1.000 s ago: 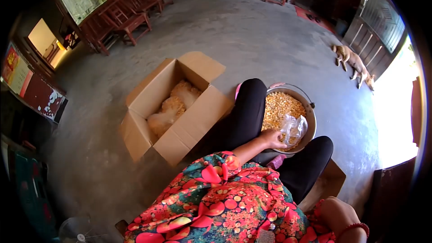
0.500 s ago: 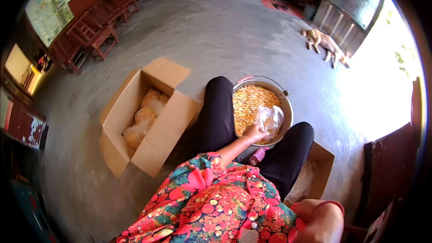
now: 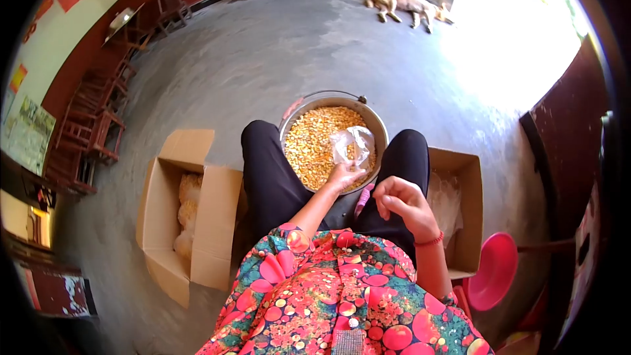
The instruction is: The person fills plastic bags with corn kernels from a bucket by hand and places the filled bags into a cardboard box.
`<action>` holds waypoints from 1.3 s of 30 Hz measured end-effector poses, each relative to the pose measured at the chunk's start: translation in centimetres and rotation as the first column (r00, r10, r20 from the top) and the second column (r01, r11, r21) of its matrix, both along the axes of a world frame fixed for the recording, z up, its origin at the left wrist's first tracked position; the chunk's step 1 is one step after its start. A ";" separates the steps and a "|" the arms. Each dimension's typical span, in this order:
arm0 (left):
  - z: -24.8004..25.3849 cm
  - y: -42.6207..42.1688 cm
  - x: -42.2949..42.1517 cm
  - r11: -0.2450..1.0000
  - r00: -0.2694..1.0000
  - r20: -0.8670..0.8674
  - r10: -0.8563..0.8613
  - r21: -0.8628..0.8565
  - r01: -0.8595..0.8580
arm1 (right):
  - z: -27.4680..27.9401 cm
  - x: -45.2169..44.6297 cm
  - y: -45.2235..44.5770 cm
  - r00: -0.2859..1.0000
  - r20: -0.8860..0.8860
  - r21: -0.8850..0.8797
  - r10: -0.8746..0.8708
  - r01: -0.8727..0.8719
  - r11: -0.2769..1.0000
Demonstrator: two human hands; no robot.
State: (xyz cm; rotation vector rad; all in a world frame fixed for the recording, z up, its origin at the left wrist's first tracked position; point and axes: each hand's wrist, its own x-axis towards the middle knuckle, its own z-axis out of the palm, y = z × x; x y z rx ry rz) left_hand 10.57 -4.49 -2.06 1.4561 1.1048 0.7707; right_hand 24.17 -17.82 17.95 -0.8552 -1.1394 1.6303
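A metal bucket (image 3: 378, 133) full of yellow corn kernels (image 3: 312, 141) stands between my knees. My left hand (image 3: 344, 176) is closed on the edge of a clear plastic bag (image 3: 353, 144) that lies over the kernels at the bucket's near right side. Above my right thigh hangs my right hand (image 3: 402, 202), fingers curled loosely and apart, with nothing seen in them. A red bracelet circles its wrist. On the left, an open cardboard box (image 3: 217, 223) holds several filled bags (image 3: 188, 213). The cardboard box on the right (image 3: 468, 213) contains clear plastic bags (image 3: 444, 200).
A pink basin (image 3: 494, 271) sits beside the right box. Farther off, a dog (image 3: 411, 6) lies on the concrete floor (image 3: 263, 66) near the bright doorway. Wooden chairs (image 3: 92, 133) line the left wall, and dark wooden furniture (image 3: 568, 121) stands at the right.
The view has swung to the right. My right hand has come up from the lower right to above my right thigh. My left hand still holds the bag at the bucket.
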 end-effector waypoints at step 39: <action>8.8 1.3 -9.8 0.875 0.924 0.317 0.212 -0.483 -0.035 | -8.2 8.4 -6.3 -0.108 0.991 -0.092 0.074 -0.174 0.980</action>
